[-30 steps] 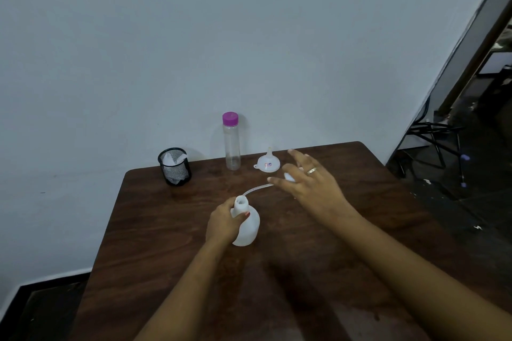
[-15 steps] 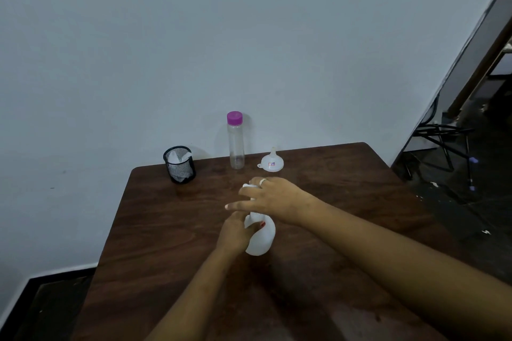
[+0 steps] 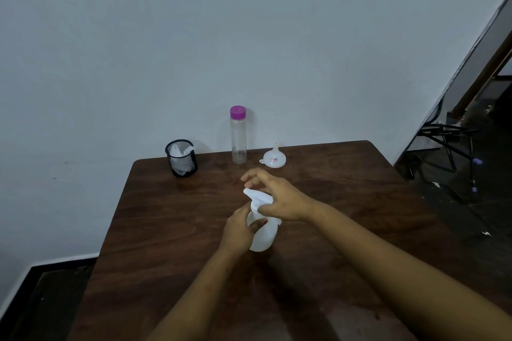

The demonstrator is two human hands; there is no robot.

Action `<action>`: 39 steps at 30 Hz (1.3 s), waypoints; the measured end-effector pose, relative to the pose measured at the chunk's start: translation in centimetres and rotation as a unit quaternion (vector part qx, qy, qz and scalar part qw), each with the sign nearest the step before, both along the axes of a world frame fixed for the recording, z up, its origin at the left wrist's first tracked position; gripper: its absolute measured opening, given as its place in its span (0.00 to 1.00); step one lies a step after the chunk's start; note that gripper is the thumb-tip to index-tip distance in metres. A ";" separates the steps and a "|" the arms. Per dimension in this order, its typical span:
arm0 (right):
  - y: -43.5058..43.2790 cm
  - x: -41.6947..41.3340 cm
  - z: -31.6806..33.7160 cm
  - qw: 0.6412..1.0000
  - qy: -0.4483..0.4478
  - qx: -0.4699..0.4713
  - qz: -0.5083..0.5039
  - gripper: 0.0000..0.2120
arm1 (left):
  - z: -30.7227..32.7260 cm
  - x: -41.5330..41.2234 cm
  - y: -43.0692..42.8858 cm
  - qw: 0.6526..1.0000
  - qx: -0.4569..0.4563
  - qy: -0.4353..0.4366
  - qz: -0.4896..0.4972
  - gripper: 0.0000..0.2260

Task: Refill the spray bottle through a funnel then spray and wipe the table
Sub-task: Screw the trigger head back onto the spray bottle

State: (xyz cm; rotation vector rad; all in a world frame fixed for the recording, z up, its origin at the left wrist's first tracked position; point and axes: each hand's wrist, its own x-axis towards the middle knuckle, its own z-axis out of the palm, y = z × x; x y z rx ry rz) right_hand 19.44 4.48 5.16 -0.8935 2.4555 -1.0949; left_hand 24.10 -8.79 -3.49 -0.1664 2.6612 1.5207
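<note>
A white spray bottle [image 3: 264, 238] stands upright in the middle of the brown table [image 3: 171, 224]. My left hand [image 3: 239, 230] grips its body from the left. The white spray head [image 3: 257, 196] sits on the bottle's neck, and my right hand [image 3: 279, 198] holds it from the right with thumb and curled fingers, index finger raised. A white funnel [image 3: 274, 158] lies mouth-down at the back of the table. Left of it stands a clear bottle with a purple cap [image 3: 238, 135].
A black mesh cup [image 3: 181, 158] with white tissue inside stands at the back left, near the wall. Right of the table, black metal stand legs [image 3: 443, 144] are on the dark floor. The table's left edge drops to the floor.
My right hand brought the spray head with its tube from beside the funnel onto the bottle's neck. My left hand kept holding the bottle.
</note>
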 end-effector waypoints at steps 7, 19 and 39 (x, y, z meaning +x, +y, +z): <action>-0.4 -0.6 -0.2 0.998 0.032 0.015 -0.052 0.26 | 0.0 -0.3 -0.1 1.000 -0.014 0.013 -0.011 0.18; -3.4 1.1 0.5 0.958 0.165 0.201 -0.122 0.15 | -0.2 -0.3 -0.3 0.999 -0.040 0.020 -0.004 0.21; 0.5 -1.9 0.0 0.992 0.024 0.127 0.001 0.24 | 0.0 -0.8 -0.8 0.997 -0.050 0.013 -0.058 0.20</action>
